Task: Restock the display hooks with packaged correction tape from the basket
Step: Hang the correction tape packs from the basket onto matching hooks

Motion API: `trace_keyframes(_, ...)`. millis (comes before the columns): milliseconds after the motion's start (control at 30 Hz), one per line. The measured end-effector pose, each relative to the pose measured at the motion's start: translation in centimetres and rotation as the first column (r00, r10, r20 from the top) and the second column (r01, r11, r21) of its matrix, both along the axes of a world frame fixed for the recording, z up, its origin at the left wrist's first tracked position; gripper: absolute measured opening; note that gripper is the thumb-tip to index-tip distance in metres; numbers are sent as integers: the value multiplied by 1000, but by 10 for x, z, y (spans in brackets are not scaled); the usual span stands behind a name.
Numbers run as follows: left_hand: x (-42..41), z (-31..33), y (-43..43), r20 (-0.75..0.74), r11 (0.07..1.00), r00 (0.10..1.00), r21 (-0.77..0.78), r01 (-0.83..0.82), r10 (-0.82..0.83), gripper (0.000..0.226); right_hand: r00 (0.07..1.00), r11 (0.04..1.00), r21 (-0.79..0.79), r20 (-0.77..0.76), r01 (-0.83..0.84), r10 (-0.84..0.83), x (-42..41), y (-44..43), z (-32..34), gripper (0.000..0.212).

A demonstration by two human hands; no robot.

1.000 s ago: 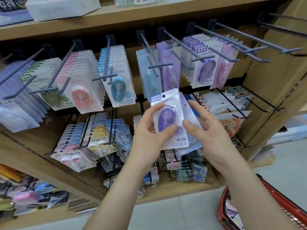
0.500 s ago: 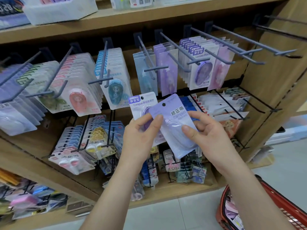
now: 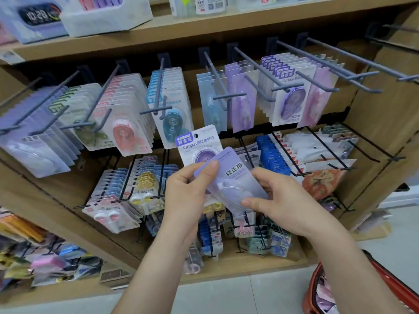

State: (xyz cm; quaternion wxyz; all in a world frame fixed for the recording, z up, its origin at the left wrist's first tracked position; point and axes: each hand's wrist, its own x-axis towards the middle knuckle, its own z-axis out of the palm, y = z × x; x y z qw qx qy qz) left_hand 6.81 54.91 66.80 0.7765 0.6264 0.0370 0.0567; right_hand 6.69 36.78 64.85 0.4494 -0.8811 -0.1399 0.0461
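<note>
Stocked hooks [image 3: 257, 64] hang above the lilac pack [image 3: 235, 177], with a red basket [image 3: 390, 288] to its lower right. The left hand [image 3: 188, 196] pinches it along with a white pack [image 3: 199, 143] behind, and the right hand [image 3: 281, 200] grips its lower end.

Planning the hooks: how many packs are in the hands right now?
2. A white-card pack at the back, held by the left hand; a lilac pack in front, pinched by the right hand, left thumb on it. More may be hidden behind.
</note>
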Motion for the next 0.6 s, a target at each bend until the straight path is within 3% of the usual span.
trace_keyframes(67, -5, -2, 10, 24, 998, 999, 45, -40, 39, 12, 997, 983, -184, 75, 17, -3, 3, 9, 6, 20)
trace_keyframes(133, -9, -4, 22, 40, 994, 996, 75, -81, 78, 12, 995, 966, -257, 104, 25, 2, 7, 18, 10, 21)
trace_keyframes(200, -12, -3, 35, 75, 988, 990, 92, -125, 118, 19, 997, 985, -171, 76, -19, 32, 10, 28, 11, 21)
trace_keyframes(267, -14, -3, 50, 120, 980, 983, 126, -151, 136, 29, 999, 999, 15, 30, -30, 30, 11, 38, 10, 26)
trace_keyframes(367, -18, 0, 72, 173, 961, 968, 177, -213, 182, 21, 996, 955, 288, -65, 73, -56, 11, 51, 11, 48)
trace_keyframes(467, -25, 3, 85, 224, 970, 967, 179, -166, 125, 54, 998, 940, 336, -24, 59, -54, 9, 63, 17, 77)
trace_keyframes(533, -30, 7, 86, 204, 991, 976, 99, -93, 71, 72, 998, 953, 299, 33, 46, -58, 10, 75, 18, 59)
trace_keyframes(600, -33, 10, 85, 185, 996, 981, 67, -62, 49, 77, 998, 920, 386, -35, 66, -57, 6, 91, 20, 41)
